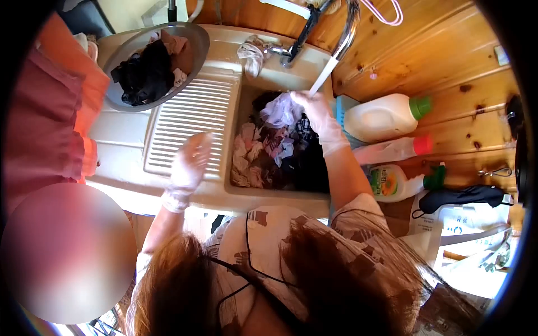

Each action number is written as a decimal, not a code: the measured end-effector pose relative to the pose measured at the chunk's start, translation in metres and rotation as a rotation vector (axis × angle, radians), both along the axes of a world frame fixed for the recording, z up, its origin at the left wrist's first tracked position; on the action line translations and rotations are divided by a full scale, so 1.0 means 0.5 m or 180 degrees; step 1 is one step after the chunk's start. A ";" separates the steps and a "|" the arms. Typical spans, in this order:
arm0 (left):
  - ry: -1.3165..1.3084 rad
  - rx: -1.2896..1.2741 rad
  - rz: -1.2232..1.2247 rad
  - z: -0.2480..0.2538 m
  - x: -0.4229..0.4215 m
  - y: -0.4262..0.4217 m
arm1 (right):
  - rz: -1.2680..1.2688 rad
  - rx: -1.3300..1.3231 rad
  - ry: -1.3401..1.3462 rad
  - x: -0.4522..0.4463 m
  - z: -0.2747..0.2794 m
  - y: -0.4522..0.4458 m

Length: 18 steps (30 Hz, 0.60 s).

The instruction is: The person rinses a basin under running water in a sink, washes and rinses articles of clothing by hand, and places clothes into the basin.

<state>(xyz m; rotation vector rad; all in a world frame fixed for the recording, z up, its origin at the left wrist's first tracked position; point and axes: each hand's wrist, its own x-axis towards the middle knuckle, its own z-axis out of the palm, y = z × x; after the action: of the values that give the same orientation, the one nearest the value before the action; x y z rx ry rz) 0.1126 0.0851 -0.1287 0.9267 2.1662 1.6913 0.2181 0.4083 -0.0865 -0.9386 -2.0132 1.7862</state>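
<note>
My right hand point(318, 115), in a thin translucent glove, is over the sink basin point(237, 117) below the tap point(348, 31). Its fingers are closed at the edge of a pale lavender cloth point(281, 111). A white length, spout or water, I cannot tell which, runs from the tap's end down to this hand. Beige garments point(246, 157) and dark garments point(311, 168) lie heaped in the basin. Gloved too, my left hand point(191, 159) hovers over the ribbed washboard point(190, 115), fingers apart and slightly blurred, holding nothing.
A grey oval tub point(202, 47) of black and pinkish clothes stands on the sink's left. A small pale cloth point(252, 59) lies beside the tap. Along the wooden wall stand a green-capped jug point(378, 117), a red-capped bottle point(392, 150) and a spray bottle point(392, 182).
</note>
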 end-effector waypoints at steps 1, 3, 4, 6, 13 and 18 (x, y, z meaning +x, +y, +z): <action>-0.0179 0.0018 -0.0356 0.020 0.010 0.044 | 0.0218 -0.0512 0.0408 0.001 0.011 0.000; -0.0251 -0.0487 -0.0576 0.092 0.025 0.161 | 0.0606 -0.1415 0.0993 0.006 0.030 0.004; -0.0216 -0.0533 -0.0502 0.071 0.010 0.216 | 0.0725 -0.1503 0.0987 0.008 0.051 0.001; 0.0424 0.0204 -0.0466 0.064 -0.023 0.304 | 0.0984 -0.1629 0.0964 0.014 0.094 0.002; -0.1095 -0.0737 -0.1388 0.130 -0.088 0.373 | 0.0593 0.1141 -0.0109 0.056 0.123 0.077; -0.0180 0.0075 -0.1011 0.167 -0.128 0.364 | -0.0271 0.1473 -0.0922 0.093 0.043 0.128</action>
<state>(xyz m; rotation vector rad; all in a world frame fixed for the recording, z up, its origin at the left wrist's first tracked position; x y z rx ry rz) 0.0486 0.2670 -0.0454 1.1445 1.8499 1.5700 0.2646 0.4725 -0.0647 -1.1509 -2.3718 1.1098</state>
